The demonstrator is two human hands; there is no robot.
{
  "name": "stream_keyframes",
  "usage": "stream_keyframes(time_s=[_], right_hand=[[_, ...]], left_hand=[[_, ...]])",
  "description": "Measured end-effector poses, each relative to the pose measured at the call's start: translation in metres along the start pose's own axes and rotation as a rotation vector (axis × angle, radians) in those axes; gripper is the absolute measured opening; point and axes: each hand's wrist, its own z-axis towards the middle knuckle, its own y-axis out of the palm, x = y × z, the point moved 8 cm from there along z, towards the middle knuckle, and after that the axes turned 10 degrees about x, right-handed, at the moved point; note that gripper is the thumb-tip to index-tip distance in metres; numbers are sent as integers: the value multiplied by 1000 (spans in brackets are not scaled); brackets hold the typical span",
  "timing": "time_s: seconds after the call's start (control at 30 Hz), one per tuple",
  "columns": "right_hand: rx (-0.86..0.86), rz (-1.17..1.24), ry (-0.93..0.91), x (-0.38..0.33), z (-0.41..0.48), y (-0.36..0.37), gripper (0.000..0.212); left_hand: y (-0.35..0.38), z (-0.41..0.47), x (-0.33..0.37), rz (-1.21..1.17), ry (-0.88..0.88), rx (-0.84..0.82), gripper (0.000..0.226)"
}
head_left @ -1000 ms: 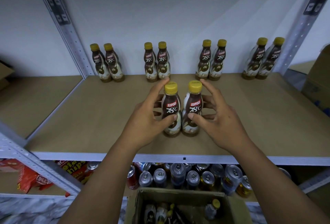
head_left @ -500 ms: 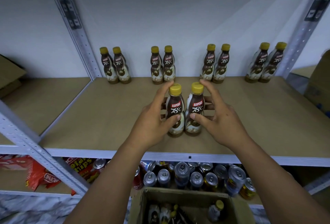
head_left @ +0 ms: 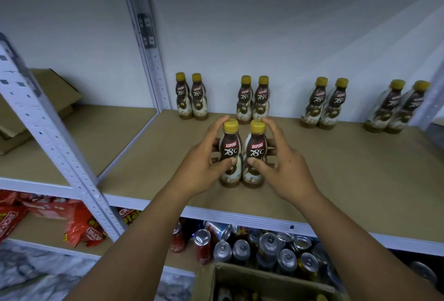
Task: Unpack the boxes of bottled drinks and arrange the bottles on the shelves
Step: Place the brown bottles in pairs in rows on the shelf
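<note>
Status: the left Kopiko bottle point(head_left: 230, 154) and the right Kopiko bottle point(head_left: 255, 154) are standing upright on the shelf board point(head_left: 336, 168), about mid-depth and slightly left of centre. They are sitting side by side, apparently touching at the lower body, with long axes vertical, yellow caps pointing up and "78°C" labels facing the camera. Both bases are sitting on the board. The left hand point(head_left: 204, 163) is gripping the left Kopiko bottle: thumb pressing the front of the label, index finger reaching up beside the cap, the other fingers curling round the far side and mostly hidden behind the bottle. The right hand point(head_left: 281, 166) is holding the right Kopiko bottle the same way, mirrored. The hands are staying apart from each other, one bottle each. Four back-row pairs point(head_left: 253, 99) are lining the far wall, all upright with caps up. The rightmost pair is smearing into blur and is partly cut by a right-hand post. At the near bottom edge a cardboard box point(head_left: 264, 279) is getting cropped by the frame, its contents too dark to make out. Drink cans point(head_left: 276, 248) are crowding the lower shelf, partly hidden behind the shelf edge and the forearms. Red snack bags point(head_left: 79, 226) are lying lower left, print only partly legible. Flattened cardboard point(head_left: 55, 91) is lying in the left bay, behind the white upright point(head_left: 55, 137).
</note>
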Motion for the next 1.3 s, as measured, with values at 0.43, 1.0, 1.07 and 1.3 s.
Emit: stream_keyframes(time_s=[0.43, 1.0, 1.07, 1.3], right_hand=[[1, 30, -57, -16, 54, 90, 90], [3, 46, -83, -19, 102, 146, 90], [13, 37, -75, -18, 103, 148, 90], [28, 16, -65, -16, 105, 150, 91]], left_hand=[[-60, 53, -59, 117, 41, 1, 92], [-85, 103, -103, 122, 32, 2, 93], [-85, 105, -104, 128, 33, 4, 93], [-86, 108, -107, 144, 44, 10, 94]])
